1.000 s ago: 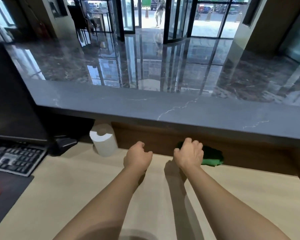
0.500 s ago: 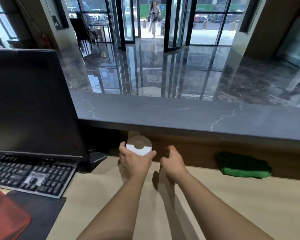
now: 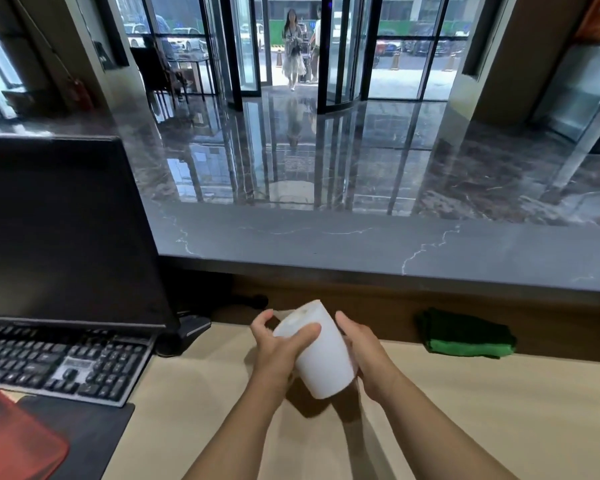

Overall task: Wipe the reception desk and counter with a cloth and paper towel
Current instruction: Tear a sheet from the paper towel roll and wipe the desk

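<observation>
Grey veined stone forms the raised surface [image 3: 361, 244] across the middle, and below it lies the beige surface [image 3: 499, 410] of the desk. A dark monitor [image 3: 59, 230] stands at the left with a black keyboard [image 3: 59, 362] in front of it. A pale sticker [image 3: 72, 364] on the keys carries print too small to read, and no brand can be made out. A red item [image 3: 11, 441] shows in the lower left corner, next to a dark mat [image 3: 94, 434]. The green cloth [image 3: 465, 336] lies folded at the back of the beige surface against the wooden panel, well to the right of the hands. The white paper towel roll [image 3: 321, 355] is held tilted above the beige surface, its top end leaning away to the left. The left hand [image 3: 278, 351] grips it with the thumb across its side, and the right hand [image 3: 364, 348] cups the other side. Half a second ago the roll stood upright by the panel under the left hand alone, and the right hand held nothing
</observation>
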